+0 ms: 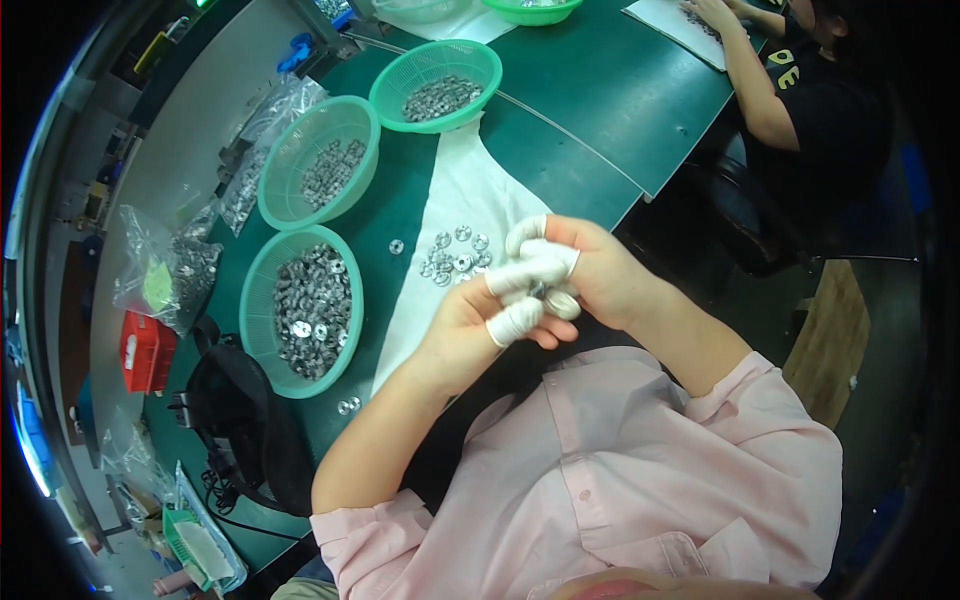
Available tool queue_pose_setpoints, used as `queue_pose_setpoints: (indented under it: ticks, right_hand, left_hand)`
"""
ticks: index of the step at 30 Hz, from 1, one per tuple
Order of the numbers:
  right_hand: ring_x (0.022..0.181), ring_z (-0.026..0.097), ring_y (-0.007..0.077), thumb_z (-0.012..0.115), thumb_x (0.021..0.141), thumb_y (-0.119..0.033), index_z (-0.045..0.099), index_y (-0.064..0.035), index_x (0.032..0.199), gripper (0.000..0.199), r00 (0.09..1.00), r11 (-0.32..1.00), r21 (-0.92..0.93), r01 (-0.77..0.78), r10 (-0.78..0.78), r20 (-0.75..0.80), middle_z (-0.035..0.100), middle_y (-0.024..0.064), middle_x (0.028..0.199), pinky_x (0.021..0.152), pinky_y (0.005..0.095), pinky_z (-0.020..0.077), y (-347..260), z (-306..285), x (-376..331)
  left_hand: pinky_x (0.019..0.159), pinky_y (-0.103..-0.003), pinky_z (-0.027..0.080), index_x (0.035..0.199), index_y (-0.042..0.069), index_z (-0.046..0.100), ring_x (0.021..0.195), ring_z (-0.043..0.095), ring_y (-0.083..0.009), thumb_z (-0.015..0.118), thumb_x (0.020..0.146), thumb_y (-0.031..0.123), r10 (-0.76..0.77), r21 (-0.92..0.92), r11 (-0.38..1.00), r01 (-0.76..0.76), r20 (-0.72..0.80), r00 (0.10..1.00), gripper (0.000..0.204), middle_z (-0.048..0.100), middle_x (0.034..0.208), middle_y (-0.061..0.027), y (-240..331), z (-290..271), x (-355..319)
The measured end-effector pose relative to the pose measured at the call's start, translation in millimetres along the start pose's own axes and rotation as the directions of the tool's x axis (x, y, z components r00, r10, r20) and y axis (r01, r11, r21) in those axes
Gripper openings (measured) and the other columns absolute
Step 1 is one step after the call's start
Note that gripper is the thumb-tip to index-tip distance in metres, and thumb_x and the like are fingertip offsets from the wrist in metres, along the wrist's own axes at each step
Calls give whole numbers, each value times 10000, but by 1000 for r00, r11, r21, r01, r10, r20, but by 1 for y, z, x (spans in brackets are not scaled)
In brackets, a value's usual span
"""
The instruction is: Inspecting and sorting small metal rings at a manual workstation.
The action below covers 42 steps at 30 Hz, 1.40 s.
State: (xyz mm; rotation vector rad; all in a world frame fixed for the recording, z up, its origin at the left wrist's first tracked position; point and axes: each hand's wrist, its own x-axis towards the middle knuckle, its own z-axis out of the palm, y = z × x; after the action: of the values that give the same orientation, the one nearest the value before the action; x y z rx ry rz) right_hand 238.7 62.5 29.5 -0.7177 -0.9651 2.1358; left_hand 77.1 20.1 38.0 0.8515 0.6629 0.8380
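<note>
My left hand (462, 322) and my right hand (605, 272) meet in front of my chest, above the near edge of a white cloth (415, 310). White finger cots cover several fingertips on both. Their fingers are closed together around a small grey metal part (538, 291), mostly hidden between them. Just beyond my left hand, several round silver metal discs with holes (462, 262) lie loosely grouped on the cloth. A green mesh basket (248, 330) heaped with similar metal parts (310, 315) stands to the left.
Two more green baskets (266, 185) (495, 70) of metal parts stand farther back. Plastic bags of parts (195, 270), a red box (150, 350) and a black bag-like item (245, 420) line the left side. Loose discs (349, 405) lie on the green table (590, 110). A person (820, 110) works at far right.
</note>
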Motion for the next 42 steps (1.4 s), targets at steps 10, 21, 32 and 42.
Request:
queue_pose_setpoints:
  ticks: [10, 21, 32, 42]
  right_hand:
    - [741, 523, 76, 438, 913, -127, 493, -17, 1021, 164, 980, 970, -193, 147, -116, 163, 561, 30, 838, 642, 208, 431, -31, -37, -37]
    - [417, 274, 7, 475, 902, -143, 536, -62, 973, 124, 844, 919, -97, 382, -390, -369, 370, -74, 565, 379, 170, 194, -43, -131, -30]
    - [570, 363, 15, 500, 891, -127, 531, -36, 989, 138, 859, 700, -602, 385, -510, -44, 466, -63, 699, 528, 157, 299, -11, -86, 1]
    - [597, 572, 322, 540, 810, -135, 507, -81, 990, 191, 787, -174, -870, 461, -374, 491, 596, 119, 648, 526, 412, 429, -1, -1, 88]
  left_hand:
    - [654, -289, 502, 997, 36, 591, 745, 594, -184, 544, 857, 67, -41, 98, 995, 29, 126, 991, 151, 589, 866, -129, 2, 37, 19]
    - [742, -275, 448, 1017, -44, 576, 807, 592, -155, 566, 837, 194, 404, 693, 720, -11, -407, 820, 299, 621, 862, -105, 101, -4, 76]
    - [922, -321, 383, 1028, 37, 613, 1069, 525, -255, 599, 776, 28, 565, 995, -3, 97, -78, 821, 252, 594, 1064, -136, 42, -23, 48]
    - [900, -413, 366, 869, 72, 655, 1000, 484, -309, 650, 731, 100, 652, 995, 82, 48, -90, 753, 142, 578, 1010, -100, 2, -71, -18]
